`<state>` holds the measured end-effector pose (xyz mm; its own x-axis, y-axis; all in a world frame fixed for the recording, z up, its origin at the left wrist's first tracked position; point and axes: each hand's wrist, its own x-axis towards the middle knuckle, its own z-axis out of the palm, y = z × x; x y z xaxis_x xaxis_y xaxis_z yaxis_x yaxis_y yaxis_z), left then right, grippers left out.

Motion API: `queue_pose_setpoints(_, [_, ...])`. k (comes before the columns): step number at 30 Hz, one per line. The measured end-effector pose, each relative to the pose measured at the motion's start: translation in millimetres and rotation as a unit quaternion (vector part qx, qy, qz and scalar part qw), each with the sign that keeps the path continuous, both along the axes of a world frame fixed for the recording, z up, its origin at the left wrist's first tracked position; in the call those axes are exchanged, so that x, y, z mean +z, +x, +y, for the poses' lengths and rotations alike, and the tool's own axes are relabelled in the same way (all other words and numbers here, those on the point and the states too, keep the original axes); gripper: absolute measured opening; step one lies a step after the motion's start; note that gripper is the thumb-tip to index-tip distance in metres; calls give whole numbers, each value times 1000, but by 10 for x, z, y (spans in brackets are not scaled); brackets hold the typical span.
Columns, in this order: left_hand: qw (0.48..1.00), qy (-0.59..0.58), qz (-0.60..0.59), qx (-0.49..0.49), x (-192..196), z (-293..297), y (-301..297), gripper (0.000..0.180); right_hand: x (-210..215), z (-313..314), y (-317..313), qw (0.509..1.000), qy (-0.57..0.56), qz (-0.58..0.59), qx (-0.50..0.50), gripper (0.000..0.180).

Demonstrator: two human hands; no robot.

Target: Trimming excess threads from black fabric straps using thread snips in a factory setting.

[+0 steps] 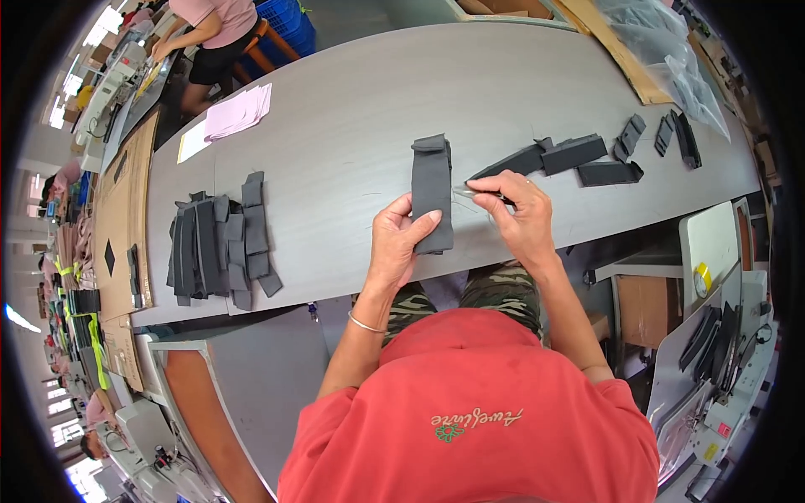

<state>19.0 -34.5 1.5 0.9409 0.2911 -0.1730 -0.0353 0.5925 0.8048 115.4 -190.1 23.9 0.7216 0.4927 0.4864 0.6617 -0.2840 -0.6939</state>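
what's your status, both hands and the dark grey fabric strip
Left hand gripping dark grey fabric strip. Right hand beside it, holding small metal-tipped tool. Dark grey fabric pile off left, seemingly out of the way.

Smooth grey table (335,109) with a curved far edge, heaped dark grey fabric strips (205,247) at left, pink sheets (239,111) overlapping a white sheet (194,142) behind them, separate dark folded pieces (574,154) scattered at right.
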Motion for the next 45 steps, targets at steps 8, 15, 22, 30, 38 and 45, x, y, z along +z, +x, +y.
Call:
queue_pose_setpoints(8, [998,68,2,3,-42,0,14,18,14,122,-130,1000,-20,16,1,17])
queue_pose_setpoints(15, [982,188,-23,8,-73,-6,32,15,-31,197,-81,999,-17,-30,15,15])
queue_pose_setpoints(22, [980,201,-15,-5,-76,-5,34,12,-46,206,-49,995,-29,-89,20,13])
queue_pose_setpoints(30, [1000,8,-24,17,16,81,3,44,45,85,25,971,115,201,53,21])
queue_pose_setpoints(38, [994,-80,-51,-48,9,124,-2,49,48,195,-82,980,31,171,101,29])
queue_pose_setpoints(45, [991,-91,-49,-83,-118,237,-29,34,10,203,-59,973,4,201,115,12])
